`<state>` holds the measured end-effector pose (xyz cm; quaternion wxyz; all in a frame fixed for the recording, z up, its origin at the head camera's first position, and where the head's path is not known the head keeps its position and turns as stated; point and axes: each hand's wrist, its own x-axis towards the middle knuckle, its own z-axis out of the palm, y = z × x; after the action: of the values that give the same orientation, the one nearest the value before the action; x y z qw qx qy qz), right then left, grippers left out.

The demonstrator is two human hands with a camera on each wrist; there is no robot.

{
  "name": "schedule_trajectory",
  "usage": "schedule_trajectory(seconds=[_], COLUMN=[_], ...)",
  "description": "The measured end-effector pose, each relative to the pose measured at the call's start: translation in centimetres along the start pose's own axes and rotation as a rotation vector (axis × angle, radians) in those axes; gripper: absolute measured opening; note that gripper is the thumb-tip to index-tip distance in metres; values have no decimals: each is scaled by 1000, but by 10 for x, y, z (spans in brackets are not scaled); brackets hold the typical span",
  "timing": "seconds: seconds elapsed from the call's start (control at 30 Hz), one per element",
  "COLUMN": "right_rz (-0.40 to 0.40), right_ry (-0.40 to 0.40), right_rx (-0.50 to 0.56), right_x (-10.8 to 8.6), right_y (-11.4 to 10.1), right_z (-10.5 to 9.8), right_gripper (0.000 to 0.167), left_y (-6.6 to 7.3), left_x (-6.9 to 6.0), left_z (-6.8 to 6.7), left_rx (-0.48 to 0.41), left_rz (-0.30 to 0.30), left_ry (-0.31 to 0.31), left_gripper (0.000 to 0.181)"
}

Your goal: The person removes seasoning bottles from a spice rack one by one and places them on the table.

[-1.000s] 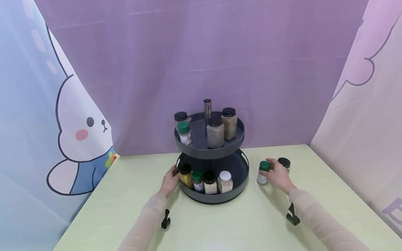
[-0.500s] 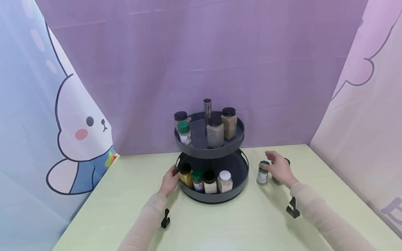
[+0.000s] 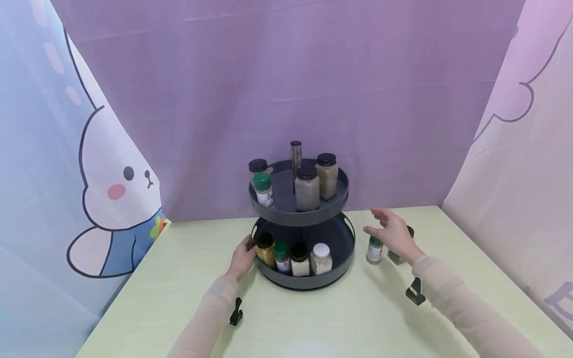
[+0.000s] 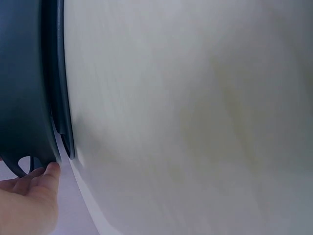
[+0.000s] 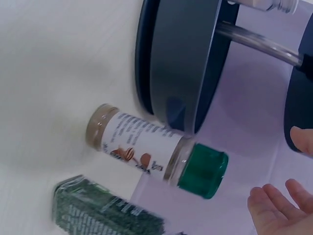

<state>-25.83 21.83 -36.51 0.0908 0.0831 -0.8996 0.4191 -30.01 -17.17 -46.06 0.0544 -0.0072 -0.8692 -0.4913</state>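
A dark grey two-tier turntable spice rack (image 3: 304, 283) stands mid-table. My left hand (image 3: 241, 259) holds the left rim of its lower tier; in the left wrist view its fingers (image 4: 45, 182) lie at the oval handle hole. To the right of the rack, a green-capped spice jar (image 3: 374, 253) stands upright on the table. My right hand (image 3: 395, 234) hovers just above it, thumb and fingers spread apart, holding nothing. Beside that jar is a square jar of green dried herbs (image 5: 102, 210), partly hidden behind my right hand in the head view.
On the upper tier are several jars, among them a green-capped jar (image 3: 264, 195) and a grey-powder jar (image 3: 307, 193). A row including a yellow jar (image 3: 266, 256) and a white-capped jar (image 3: 321, 259) fills the lower tier's front. A purple cloth (image 3: 201, 99) hangs behind the table.
My right hand has let go of the green-capped jar, opened its fingers and risen slightly up and left. The jar stays standing in about the same place. My left hand has not moved.
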Motion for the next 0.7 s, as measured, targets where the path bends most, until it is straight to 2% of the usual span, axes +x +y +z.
schedule_trajectory(seconds=[0.27, 0.57, 0.7], right_rz=[-25, -134, -139], right_ry=[-110, -175, -205], right_rx=[35, 69, 73], right_x=[-1, -2, -3], right_y=[-6, -8, -9], right_z=[10, 27, 33], right_gripper=[60, 54, 54], left_y=[1, 1, 2], left_x=[0, -2, -2], left_z=[-1, -1, -1], left_rx=[3, -3, 2], left_rz=[-7, 7, 10], left_ry=[-5, 8, 10], left_gripper=[52, 52, 52])
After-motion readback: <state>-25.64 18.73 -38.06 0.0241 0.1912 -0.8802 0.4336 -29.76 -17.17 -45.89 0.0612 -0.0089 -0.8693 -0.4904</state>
